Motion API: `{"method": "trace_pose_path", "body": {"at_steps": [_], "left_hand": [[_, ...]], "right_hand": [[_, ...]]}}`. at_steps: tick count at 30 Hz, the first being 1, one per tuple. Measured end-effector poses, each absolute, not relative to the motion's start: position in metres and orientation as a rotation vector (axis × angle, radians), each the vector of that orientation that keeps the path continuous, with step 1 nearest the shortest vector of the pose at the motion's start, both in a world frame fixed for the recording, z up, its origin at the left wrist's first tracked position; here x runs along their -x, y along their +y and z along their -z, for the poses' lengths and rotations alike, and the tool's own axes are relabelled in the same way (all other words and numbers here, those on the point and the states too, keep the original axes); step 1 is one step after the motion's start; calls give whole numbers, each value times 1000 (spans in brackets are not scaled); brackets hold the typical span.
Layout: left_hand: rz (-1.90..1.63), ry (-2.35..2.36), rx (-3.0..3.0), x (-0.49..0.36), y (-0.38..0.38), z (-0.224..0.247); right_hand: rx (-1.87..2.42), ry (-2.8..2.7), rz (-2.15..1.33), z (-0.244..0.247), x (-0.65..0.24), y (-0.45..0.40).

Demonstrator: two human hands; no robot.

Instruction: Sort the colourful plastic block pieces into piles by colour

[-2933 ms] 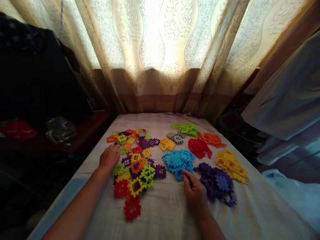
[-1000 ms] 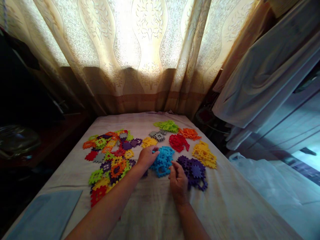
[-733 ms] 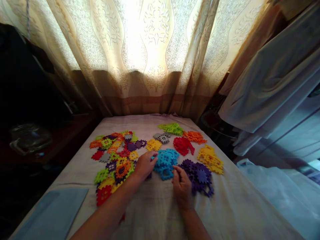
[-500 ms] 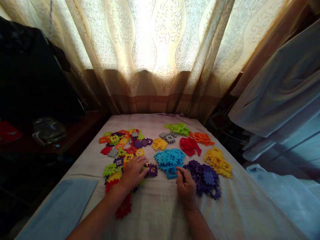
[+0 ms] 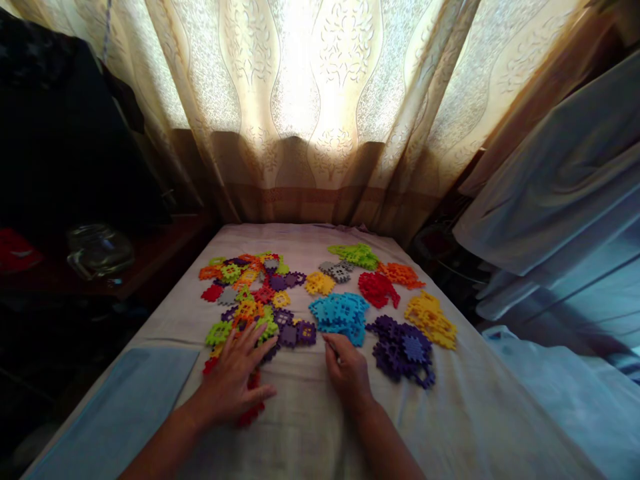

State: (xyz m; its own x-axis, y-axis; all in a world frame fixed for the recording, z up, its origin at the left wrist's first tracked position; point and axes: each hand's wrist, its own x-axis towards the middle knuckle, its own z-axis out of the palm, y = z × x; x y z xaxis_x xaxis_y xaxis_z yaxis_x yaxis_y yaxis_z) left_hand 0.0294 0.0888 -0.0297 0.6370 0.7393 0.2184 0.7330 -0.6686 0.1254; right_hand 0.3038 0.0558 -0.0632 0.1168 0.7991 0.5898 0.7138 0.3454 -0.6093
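My left hand (image 5: 235,377) lies with fingers spread over the near part of a mixed pile of gear-edged plastic building pieces (image 5: 247,310), in green, orange, red, yellow, purple and grey. A red piece (image 5: 251,415) shows partly beneath its thumb. My right hand (image 5: 349,373) is closed, its index finger and thumb curled together, just in front of a heap of blue pieces (image 5: 340,312). What it holds, if anything, cannot be made out. A purple piece (image 5: 306,333) lies just left of its fingertips. To its right is a heap of purple pieces (image 5: 400,353).
Further right and back lie heaps of yellow (image 5: 431,320), red (image 5: 377,289), orange (image 5: 401,275), green (image 5: 355,254) and grey pieces (image 5: 336,271). A light blue folded cloth (image 5: 120,407) covers the near left of the table. A glass jug (image 5: 100,252) stands on a dark shelf.
My left hand has moved left and toward me, and its fingers have spread. My right hand has moved left, away from the blue and purple heaps. The view has shifted slightly.
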Motion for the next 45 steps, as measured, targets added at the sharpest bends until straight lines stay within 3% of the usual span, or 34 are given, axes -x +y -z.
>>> {"method": "trace_pose_path", "body": {"at_steps": [6,11,23,34,45], "left_hand": [[-292,1258,-2828,-20,75,43],[-439,1387,-2798,-28,86,52],[-874,1392,-2858,-35,92,59],[-902,1354,-2905,-35,94,60],[-906,1361,-2898,-36,96,61]], "right_hand": [[1709,-1842,-137,53,-280,64],[1859,-1898,-76,48,-272,70],[1601,-1793,219,58,-282,51],[1682,-1308,540,28,-398,13],[1820,-1376,624,59,-458,-1]]}}
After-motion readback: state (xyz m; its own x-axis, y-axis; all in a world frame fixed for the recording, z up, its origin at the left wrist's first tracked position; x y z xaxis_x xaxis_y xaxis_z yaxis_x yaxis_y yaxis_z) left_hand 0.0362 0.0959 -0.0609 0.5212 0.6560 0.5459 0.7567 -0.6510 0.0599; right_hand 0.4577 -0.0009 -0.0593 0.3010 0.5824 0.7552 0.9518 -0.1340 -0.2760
